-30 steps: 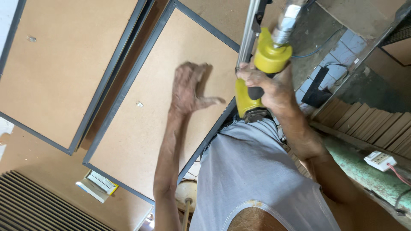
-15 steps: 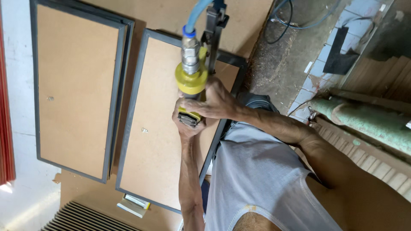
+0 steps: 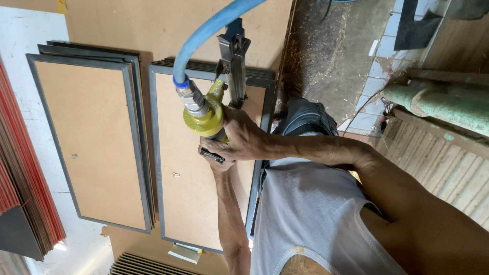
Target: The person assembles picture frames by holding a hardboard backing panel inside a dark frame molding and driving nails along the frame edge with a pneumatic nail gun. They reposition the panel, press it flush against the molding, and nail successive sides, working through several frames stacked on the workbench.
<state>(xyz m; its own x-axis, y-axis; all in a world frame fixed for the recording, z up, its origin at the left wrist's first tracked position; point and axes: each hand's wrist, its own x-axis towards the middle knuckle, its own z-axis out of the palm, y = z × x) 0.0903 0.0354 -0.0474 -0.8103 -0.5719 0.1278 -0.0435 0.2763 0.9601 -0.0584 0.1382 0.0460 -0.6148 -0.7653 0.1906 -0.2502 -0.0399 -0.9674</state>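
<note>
We look down on a brown board (image 3: 168, 20) that serves as the work surface, with a dusty floor (image 3: 331, 56) to its side. On the board lie two stacks of dark-framed panels with brown backing. The nearer frame (image 3: 196, 198) lies directly under our hands; a second frame (image 3: 91, 147) lies just beside it, its edge close to the first but apart from it. Both stacks show further frame edges peeking out beneath the top one. Along one border of the view stands a pile of red sheets (image 3: 20, 168) seen edge-on. A green pipe (image 3: 443, 104) rests near wooden slats (image 3: 438, 158) on the far side of the floor.

Our grey sleeveless shirt (image 3: 316, 219) fills the lower part of the view. A blue hose (image 3: 214, 25) curves down to a metal fitting on the yellow nail gun (image 3: 209, 114), whose dark magazine (image 3: 235, 66) points toward the frame's short end rail. The tool stands over the nearer frame, close to its long edge.

Our right hand (image 3: 247, 140) is wrapped tight around the gun's grip. Our left hand (image 3: 216, 160) lies directly beneath it, fingers curled against the base of the grip, so the two hands are pressed together on the tool. A small white and yellow box (image 3: 186, 252) lies on the board past the frame's corner.
</note>
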